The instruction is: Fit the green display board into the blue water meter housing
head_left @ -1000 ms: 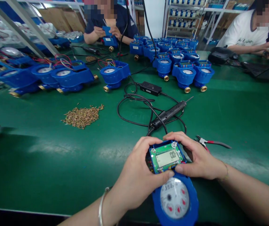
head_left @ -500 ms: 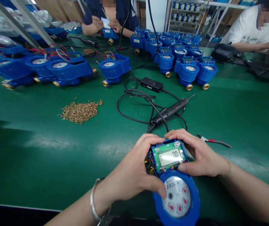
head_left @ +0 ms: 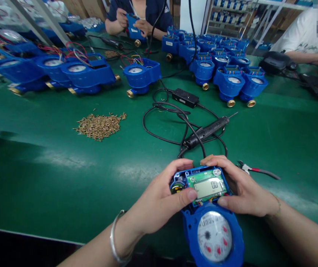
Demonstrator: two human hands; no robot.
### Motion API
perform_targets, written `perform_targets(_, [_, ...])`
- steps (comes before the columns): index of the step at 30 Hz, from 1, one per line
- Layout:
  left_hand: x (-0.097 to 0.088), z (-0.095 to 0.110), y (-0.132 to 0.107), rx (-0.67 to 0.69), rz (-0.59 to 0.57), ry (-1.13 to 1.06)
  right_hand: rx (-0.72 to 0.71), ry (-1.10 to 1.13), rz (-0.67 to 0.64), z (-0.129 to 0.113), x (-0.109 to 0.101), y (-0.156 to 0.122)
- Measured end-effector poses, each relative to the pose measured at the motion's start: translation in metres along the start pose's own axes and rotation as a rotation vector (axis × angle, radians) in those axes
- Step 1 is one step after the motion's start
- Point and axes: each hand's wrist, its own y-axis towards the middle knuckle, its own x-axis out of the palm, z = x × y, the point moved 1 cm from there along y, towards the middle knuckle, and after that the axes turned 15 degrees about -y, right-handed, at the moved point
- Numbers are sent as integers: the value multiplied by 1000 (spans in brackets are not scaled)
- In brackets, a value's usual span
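Between my hands is a blue water meter (head_left: 189, 230) with its round dial toward me. A green circuit board (head_left: 206, 185) with a lit display sits in its uncovered upper housing. My left hand (head_left: 164, 200) grips the housing's left side, its thumb lying on the board's left edge. My right hand (head_left: 245, 189) wraps the right side, with the thumb at the board's lower right corner. Wires and a round part show in the left of the housing. Beyond the meter lies a black electric screwdriver (head_left: 207, 131) on its looped cable. Side cutters (head_left: 259, 171) lie right of my right hand.
A heap of small brass-coloured screws (head_left: 99, 127) lies on the green table (head_left: 64, 189). More blue meters stand at the far left (head_left: 89, 76) and in a group at the back (head_left: 228, 83). A co-worker's hands (head_left: 143, 27) hold another meter; a second person sits at the right.
My left thumb has moved from the dial up onto the circuit board's edge. The view has shifted slightly. Across the table, the co-worker's meter is now raised and tilted.
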Motion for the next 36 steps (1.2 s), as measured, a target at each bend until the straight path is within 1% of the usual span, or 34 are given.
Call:
perform_targets(4, [3, -2, -1, -95, 38, -223, 31, 35, -38, 0, 3, -3])
perform_targets(6, [3, -2, -1, -127, 40, -273, 47, 58, -59, 1, 3, -5])
perform_targets(10, [2, -2, -2, -157, 33, -307, 101, 136, -107, 3, 2, -11])
perform_targets(13, [3, -4, -2, -190, 46, -336, 145, 167, -86, 7, 2, -15])
perform_targets(15, [2, -6, -2, -196, 49, -313, 159, 200, -83, 9, 3, -16])
perform_targets(19, [-4, -10, 0, -183, 48, -243, 178, 273, -125, 11, 2, -17])
perform_targets(23, [-11, -14, 1, -191, -8, -252, 153, 295, -174, 11, 1, -12])
perform_targets(26, [-13, -17, 1, -204, -65, -369, 151, 315, -204, 9, 1, -7])
perform_targets(28, [-13, -19, 1, -186, -86, -426, 145, 319, -217, 7, 0, -5])
perform_targets(30, [-14, -20, 1, -158, -95, -418, 125, 330, -236, 7, 0, -3])
perform_targets(32, [-14, -20, 2, -143, -92, -359, 106, 368, -256, 9, 0, 0])
perform_targets(34, [-15, -19, 3, -145, -80, -309, 85, 423, -251, 13, 3, 3])
perform_targets(36, [-15, -19, 4, -159, -60, -314, 35, 497, -236, 18, 7, 5])
